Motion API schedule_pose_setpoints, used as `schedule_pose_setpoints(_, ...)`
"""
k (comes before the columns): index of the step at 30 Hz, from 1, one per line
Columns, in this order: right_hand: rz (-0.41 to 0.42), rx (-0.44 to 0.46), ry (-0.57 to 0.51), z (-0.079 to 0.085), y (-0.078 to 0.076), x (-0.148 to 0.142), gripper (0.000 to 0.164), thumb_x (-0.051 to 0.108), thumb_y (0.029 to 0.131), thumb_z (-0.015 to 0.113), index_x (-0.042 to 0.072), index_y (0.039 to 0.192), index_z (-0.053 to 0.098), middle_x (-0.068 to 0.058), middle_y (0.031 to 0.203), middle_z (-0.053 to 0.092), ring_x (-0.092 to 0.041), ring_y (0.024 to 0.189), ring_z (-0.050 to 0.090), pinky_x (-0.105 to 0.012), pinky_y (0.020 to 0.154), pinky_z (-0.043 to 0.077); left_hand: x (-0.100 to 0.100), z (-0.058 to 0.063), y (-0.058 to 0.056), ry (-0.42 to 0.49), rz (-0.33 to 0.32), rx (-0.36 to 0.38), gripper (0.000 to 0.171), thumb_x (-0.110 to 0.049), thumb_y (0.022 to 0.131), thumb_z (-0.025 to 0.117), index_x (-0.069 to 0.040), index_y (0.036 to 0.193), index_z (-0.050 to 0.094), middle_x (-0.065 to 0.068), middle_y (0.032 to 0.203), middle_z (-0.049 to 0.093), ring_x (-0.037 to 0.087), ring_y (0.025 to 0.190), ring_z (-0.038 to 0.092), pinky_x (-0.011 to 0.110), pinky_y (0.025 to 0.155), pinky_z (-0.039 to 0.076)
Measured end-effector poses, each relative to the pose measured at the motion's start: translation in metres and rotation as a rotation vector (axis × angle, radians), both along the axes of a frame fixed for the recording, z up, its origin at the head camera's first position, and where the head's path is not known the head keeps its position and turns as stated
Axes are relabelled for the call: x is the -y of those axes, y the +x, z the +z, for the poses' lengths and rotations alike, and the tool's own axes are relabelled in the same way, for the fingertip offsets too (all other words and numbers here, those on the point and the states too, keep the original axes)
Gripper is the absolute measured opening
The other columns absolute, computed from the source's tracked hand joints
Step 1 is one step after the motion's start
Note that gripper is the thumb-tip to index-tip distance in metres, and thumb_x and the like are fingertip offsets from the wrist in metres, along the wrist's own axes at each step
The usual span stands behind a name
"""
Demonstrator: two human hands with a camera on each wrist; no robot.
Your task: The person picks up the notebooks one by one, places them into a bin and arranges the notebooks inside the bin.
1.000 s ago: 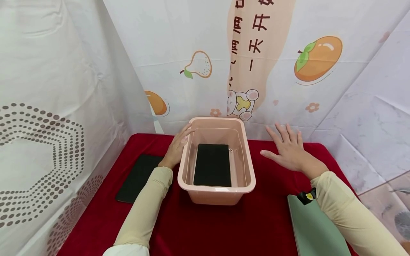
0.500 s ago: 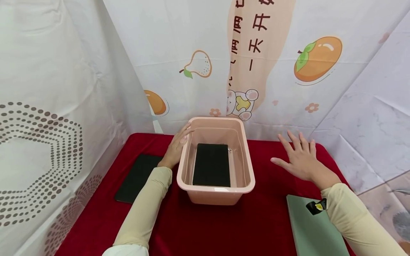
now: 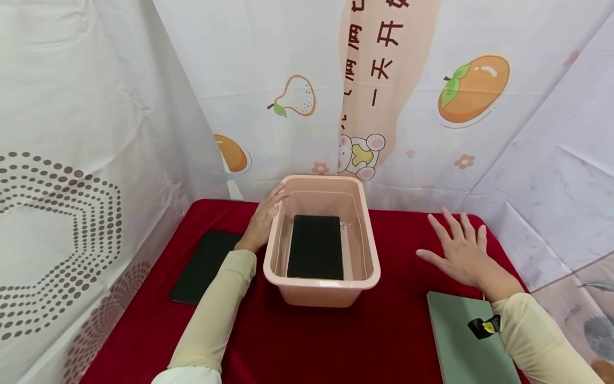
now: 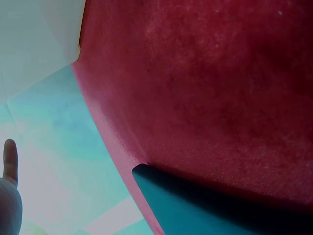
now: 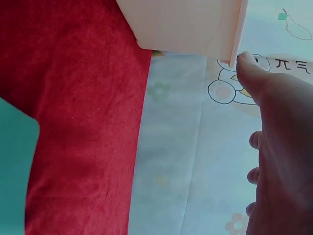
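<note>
A pink plastic basin (image 3: 322, 297) stands mid-table in the head view, with a flat black notebook (image 3: 315, 246) lying in it. My left hand (image 3: 259, 224) rests at the basin's left rim, its fingers extended along it. Beyond the rim on the right, my right hand (image 3: 462, 255) hovers palm down with fingers spread, holding nothing. Close behind that hand, partly under the sleeve, lies a green notebook (image 3: 467, 336). In the right wrist view the thumb of the right hand (image 5: 288, 127) overlaps the basin's edge.
A second black notebook (image 3: 206, 266) lies left of the basin, partly covered by the left arm. Red cloth (image 3: 374, 346) covers the table. White printed curtains (image 3: 268, 64) hang close behind the table and on both sides.
My right hand has moved to the right and slightly toward me, fingers still spread. My left hand, the basin and the notebooks have stayed in place.
</note>
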State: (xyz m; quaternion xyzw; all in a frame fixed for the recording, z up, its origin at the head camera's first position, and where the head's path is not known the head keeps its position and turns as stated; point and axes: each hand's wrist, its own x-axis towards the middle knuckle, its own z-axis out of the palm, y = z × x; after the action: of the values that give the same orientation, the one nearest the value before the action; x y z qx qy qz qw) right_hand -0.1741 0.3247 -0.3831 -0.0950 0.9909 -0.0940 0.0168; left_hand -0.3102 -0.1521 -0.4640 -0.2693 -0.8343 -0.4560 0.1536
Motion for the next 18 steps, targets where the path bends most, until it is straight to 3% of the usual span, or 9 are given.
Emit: schedule_pose_setpoints(18,-0.071,-0.006,-0.063,-0.021,0.026,-0.026,0.099,0.064,0.098,0.052,0.019,0.165,-0.003,-0.028,0.168,-0.005,-0.058,0.151,-0.01,-0.085,0.107,-0.007,-0.002,0.002,0.003,0.013,-0.002,-0.004,0.05,-0.032,0.111,0.025,-0.012,0.147,0.053,-0.002,0.169,0.029,0.027,0.156,0.026,0.062,0.123,0.02)
